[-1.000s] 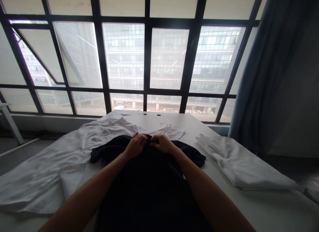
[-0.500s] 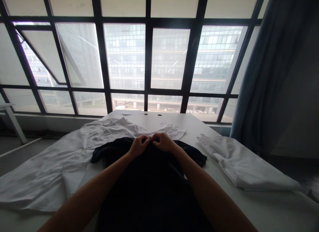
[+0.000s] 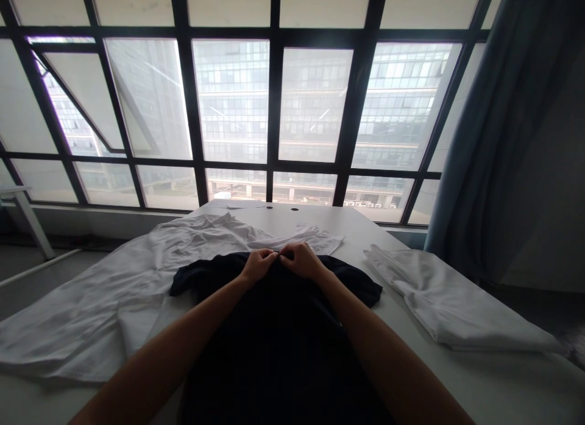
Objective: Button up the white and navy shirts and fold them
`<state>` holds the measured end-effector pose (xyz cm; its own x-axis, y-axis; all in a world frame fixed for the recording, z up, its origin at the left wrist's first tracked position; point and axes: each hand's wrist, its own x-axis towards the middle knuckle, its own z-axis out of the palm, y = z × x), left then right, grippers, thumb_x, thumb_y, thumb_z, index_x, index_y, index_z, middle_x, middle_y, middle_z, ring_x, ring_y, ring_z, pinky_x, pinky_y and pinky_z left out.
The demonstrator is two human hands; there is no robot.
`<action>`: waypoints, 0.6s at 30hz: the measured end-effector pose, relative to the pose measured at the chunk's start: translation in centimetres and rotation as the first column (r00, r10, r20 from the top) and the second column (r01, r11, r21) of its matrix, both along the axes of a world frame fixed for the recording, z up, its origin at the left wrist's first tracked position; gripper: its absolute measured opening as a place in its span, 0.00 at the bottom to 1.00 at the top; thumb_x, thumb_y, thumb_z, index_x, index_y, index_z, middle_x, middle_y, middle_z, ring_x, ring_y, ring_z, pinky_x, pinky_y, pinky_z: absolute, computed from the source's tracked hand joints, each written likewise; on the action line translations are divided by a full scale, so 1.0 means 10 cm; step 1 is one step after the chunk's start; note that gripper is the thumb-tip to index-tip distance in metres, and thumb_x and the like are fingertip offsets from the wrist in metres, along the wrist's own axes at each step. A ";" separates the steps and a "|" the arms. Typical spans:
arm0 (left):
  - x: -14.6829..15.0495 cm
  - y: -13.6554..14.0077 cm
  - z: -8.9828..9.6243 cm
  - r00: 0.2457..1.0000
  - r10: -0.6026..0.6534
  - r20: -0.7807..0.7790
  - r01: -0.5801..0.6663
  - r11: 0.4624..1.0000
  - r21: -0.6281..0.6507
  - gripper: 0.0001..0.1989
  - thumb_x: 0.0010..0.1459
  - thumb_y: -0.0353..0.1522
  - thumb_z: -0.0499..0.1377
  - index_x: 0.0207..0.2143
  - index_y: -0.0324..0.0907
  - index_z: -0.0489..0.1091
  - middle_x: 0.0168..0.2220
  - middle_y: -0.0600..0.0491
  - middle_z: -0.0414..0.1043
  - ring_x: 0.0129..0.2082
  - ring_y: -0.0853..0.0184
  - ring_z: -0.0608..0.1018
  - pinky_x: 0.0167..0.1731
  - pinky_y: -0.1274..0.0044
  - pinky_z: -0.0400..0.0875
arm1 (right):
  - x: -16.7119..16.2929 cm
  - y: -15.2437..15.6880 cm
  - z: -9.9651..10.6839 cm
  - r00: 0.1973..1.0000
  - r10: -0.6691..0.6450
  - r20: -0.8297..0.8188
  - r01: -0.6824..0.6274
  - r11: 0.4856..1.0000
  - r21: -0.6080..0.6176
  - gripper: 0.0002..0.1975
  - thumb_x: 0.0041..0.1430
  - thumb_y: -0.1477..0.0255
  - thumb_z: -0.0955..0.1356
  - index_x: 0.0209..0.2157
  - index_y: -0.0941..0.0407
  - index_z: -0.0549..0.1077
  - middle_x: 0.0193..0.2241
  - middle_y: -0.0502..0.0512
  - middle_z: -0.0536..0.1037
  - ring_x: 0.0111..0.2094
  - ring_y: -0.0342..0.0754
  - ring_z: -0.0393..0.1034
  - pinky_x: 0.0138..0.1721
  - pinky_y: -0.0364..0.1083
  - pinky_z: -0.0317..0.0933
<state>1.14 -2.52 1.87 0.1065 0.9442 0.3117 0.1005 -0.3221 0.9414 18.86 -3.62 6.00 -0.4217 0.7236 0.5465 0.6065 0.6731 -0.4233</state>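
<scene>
A dark short-sleeved shirt [image 3: 274, 340] lies spread on the white table, its sleeves reaching out to either side and its lower part running toward me. At the shirt's far, collar end my left hand [image 3: 259, 263] pinches the fabric. Right beside it, almost touching, my right hand [image 3: 301, 259] is also closed on the same edge, thumb against fingers. Whatever small detail sits between the fingertips is too dark and small to make out. Much of the shirt is in deep shadow.
Crumpled white cloth [image 3: 119, 291] covers the table's left side and extends behind the dark shirt. A folded white cloth [image 3: 461, 303] lies on the right of the table [image 3: 356, 224]. Beyond are tall windows, with a blue-grey curtain [image 3: 484, 145] at right and a white table leg [image 3: 34, 224] at left.
The view has shifted slightly. Both hands stay pinched at the same spot on the shirt's far edge, with only tiny finger movement.
</scene>
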 end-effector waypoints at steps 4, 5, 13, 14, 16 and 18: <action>-0.01 -0.01 0.01 0.998 -0.054 -0.041 0.055 0.998 0.028 0.18 0.52 0.45 0.63 0.28 0.37 0.76 0.23 0.54 0.74 0.24 0.67 0.73 0.25 0.78 0.65 | 0.02 0.03 -0.02 1.000 -0.010 -0.008 0.010 1.000 -0.015 0.09 0.54 0.72 0.69 0.34 0.58 0.81 0.28 0.54 0.82 0.31 0.48 0.75 0.34 0.44 0.63; -0.01 -0.01 0.02 0.996 -0.068 -0.065 0.071 0.996 0.054 0.18 0.52 0.45 0.63 0.29 0.37 0.77 0.24 0.53 0.75 0.26 0.66 0.75 0.27 0.77 0.66 | 0.03 0.04 -0.02 1.000 -0.013 -0.017 0.012 0.999 -0.030 0.09 0.54 0.72 0.69 0.34 0.58 0.82 0.28 0.54 0.82 0.30 0.48 0.74 0.34 0.43 0.63; -0.04 0.00 -0.01 0.955 -0.034 -0.296 0.113 0.961 0.254 0.16 0.55 0.41 0.61 0.35 0.37 0.77 0.33 0.49 0.80 0.35 0.61 0.79 0.39 0.73 0.71 | 0.16 0.14 -0.01 0.998 0.059 0.034 -0.053 0.987 -0.154 0.12 0.58 0.69 0.66 0.35 0.60 0.81 0.25 0.53 0.80 0.27 0.45 0.69 0.29 0.42 0.59; -0.04 -0.01 -0.01 0.947 -0.020 -0.321 0.111 0.957 0.268 0.16 0.56 0.41 0.60 0.35 0.37 0.77 0.33 0.49 0.80 0.35 0.61 0.79 0.39 0.72 0.71 | 0.17 0.14 -0.01 0.997 0.065 0.041 -0.057 0.985 -0.163 0.12 0.58 0.69 0.66 0.35 0.59 0.81 0.25 0.52 0.79 0.27 0.45 0.69 0.29 0.42 0.58; -0.03 -0.02 -0.01 0.931 -0.003 -0.365 0.114 0.952 0.285 0.15 0.57 0.41 0.59 0.36 0.37 0.77 0.34 0.49 0.80 0.35 0.60 0.79 0.39 0.72 0.71 | 0.18 0.15 -0.01 0.996 0.083 0.042 -0.074 0.981 -0.180 0.12 0.58 0.69 0.66 0.36 0.59 0.81 0.25 0.52 0.79 0.27 0.44 0.68 0.30 0.42 0.58; -0.03 -0.04 0.00 0.919 0.001 -0.394 0.125 0.948 0.294 0.15 0.58 0.41 0.58 0.36 0.38 0.77 0.34 0.49 0.79 0.35 0.61 0.79 0.39 0.72 0.71 | 0.19 0.16 -0.02 0.994 0.103 0.030 -0.095 0.974 -0.207 0.12 0.58 0.68 0.66 0.35 0.59 0.81 0.25 0.51 0.78 0.27 0.44 0.67 0.29 0.41 0.57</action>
